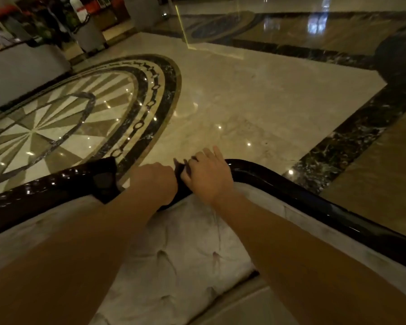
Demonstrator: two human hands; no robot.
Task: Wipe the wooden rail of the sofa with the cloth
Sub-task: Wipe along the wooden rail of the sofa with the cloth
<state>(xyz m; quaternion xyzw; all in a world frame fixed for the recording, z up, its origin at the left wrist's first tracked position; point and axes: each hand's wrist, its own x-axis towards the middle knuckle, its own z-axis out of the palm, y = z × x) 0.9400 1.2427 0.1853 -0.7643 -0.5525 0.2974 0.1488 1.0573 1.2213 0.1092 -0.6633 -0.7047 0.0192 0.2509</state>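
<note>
The sofa's wooden rail (291, 186) is dark and glossy and curves along the top of the white tufted backrest (185, 245). A small dark cloth (181, 168) lies bunched on the rail's middle, between my hands. My left hand (155, 181) is a closed fist on the rail, gripping the cloth's left end. My right hand (209, 177) lies over the cloth's right part and presses it onto the rail, with dark fabric showing between its fingers. Most of the cloth is hidden under both hands.
A dark carved crest (104, 180) rises from the rail just left of my left hand. Beyond the sofa lies polished marble floor with a round inlaid pattern (63, 118). Grey planters (89, 34) and a counter stand at the far left.
</note>
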